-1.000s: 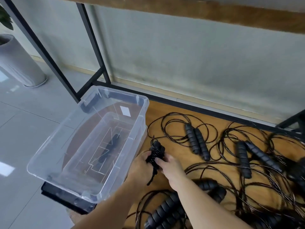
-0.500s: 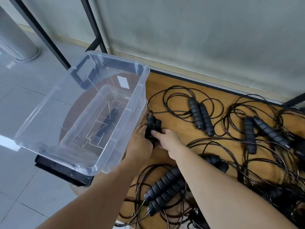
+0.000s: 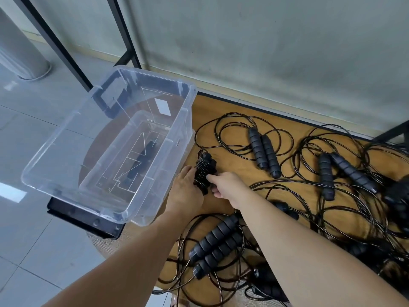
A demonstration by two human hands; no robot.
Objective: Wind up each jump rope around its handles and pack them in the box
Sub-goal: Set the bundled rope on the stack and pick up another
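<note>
A black jump rope bundle [image 3: 204,168], its cord wound around the paired handles, sits upright between both hands just right of the clear plastic box [image 3: 66,138]. My left hand [image 3: 185,189] grips its left side and my right hand [image 3: 223,185] pinches its right side. The box holds no ropes; dark shapes show through its floor. Loose ropes lie on the wooden table [image 3: 241,107]: one pair of handles [image 3: 263,154] behind the hands, another pair [image 3: 340,176] to the right, a third pair [image 3: 215,247] under my forearms.
The box overhangs the table's left edge, above a black base [image 3: 84,220] and a grey tiled floor [image 3: 28,251]. Black frame legs [image 3: 64,43] stand behind the box. A grey wall [image 3: 265,52] runs along the table's far side. Tangled cords cover the right half.
The view has shifted slightly. Both hands remain on the wound bundle beside the box, and the dangling cord end seen a second ago no longer hangs below it.
</note>
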